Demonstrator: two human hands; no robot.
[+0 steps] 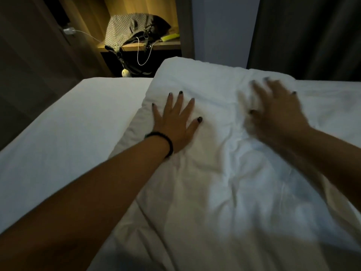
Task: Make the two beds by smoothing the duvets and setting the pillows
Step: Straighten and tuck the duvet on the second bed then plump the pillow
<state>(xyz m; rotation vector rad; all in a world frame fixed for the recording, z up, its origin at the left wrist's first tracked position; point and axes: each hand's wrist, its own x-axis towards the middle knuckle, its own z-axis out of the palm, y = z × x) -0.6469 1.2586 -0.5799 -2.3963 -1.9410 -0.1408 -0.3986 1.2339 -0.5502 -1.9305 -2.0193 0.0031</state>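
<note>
A white, wrinkled duvet (pixel 224 173) covers the right and middle of the bed; its folded top edge lies near the head end. My left hand (pixel 175 122) presses flat on the duvet near its left edge, fingers spread and straight. My right hand (pixel 277 110) is over the duvet further right, fingers spread, blurred by motion; whether it touches the cloth I cannot tell. The bare white sheet of the mattress (pixel 68 124) shows to the left of the duvet. No pillow is in view.
Beyond the bed's head end a lit wooden niche shelf (pixel 140 45) holds a dotted bag (pixel 132 30) with dark straps hanging down and a white charging cable (pixel 139 53). A dark curtain (pixel 308 32) hangs at the back right. Dark wall panelling is on the left.
</note>
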